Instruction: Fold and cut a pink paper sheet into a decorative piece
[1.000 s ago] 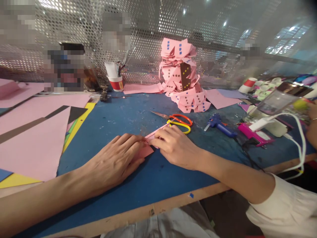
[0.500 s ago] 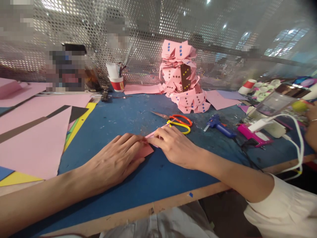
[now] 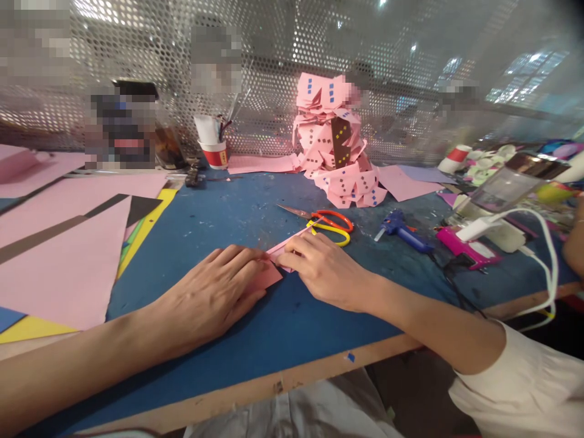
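Observation:
My left hand (image 3: 228, 283) lies flat on the blue table over a piece of pink paper (image 3: 271, 277), with its thumb apart from the fingers. Only a corner of that paper shows past its fingertips. Close beside it, my right hand (image 3: 326, 267) has its thumb and fingers closed on a folded pink paper strip (image 3: 285, 244). The strip's far end reaches toward the scissors (image 3: 335, 220), which have one red and one yellow handle. My fingers hide whether the strip and the pink corner are one sheet.
A pink paper stack with small coloured squares (image 3: 337, 146) stands behind the scissors. To the right lie a blue glue gun (image 3: 406, 232) and a magenta device (image 3: 469, 248) with white cables. Large pink sheets (image 3: 77, 261) cover the left. A red-and-white cup (image 3: 214, 154) stands behind.
My right thumb and fingers have shifted very slightly along the pink paper strip. My left hand stays in place, and the view has moved a little.

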{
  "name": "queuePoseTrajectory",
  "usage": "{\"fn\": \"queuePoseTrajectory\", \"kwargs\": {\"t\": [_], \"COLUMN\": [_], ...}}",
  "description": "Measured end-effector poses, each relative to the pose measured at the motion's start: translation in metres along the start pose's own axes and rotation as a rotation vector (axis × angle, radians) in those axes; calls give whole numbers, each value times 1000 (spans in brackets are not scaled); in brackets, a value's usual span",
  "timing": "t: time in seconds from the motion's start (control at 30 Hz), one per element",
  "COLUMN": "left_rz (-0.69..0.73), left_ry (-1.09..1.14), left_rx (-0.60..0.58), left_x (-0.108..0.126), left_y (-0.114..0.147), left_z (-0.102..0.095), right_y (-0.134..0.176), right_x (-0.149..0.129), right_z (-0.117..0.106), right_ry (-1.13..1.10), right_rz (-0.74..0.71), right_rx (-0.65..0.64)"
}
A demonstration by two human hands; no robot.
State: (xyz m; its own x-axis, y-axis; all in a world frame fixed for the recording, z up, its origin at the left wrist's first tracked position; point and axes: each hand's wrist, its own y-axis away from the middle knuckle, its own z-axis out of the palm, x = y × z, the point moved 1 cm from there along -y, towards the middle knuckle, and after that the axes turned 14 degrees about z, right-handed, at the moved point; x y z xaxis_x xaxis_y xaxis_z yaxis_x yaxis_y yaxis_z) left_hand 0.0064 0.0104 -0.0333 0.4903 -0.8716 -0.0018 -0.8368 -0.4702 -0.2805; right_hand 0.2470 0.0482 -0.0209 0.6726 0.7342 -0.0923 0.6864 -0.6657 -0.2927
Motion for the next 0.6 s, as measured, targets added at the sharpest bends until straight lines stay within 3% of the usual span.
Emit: {"fn": "queuePoseTrajectory", "kwargs": {"t": [0.6], "left_rz": [-7], "left_ry": [3], "left_rx": [7], "left_x": [0], "left_y": [-1], "left_z": [-3], "right_y": [2], "right_x": [9], "right_z": [-1], "right_ry": [-114], "right_rz": [-86], "right_rx": [117]}}
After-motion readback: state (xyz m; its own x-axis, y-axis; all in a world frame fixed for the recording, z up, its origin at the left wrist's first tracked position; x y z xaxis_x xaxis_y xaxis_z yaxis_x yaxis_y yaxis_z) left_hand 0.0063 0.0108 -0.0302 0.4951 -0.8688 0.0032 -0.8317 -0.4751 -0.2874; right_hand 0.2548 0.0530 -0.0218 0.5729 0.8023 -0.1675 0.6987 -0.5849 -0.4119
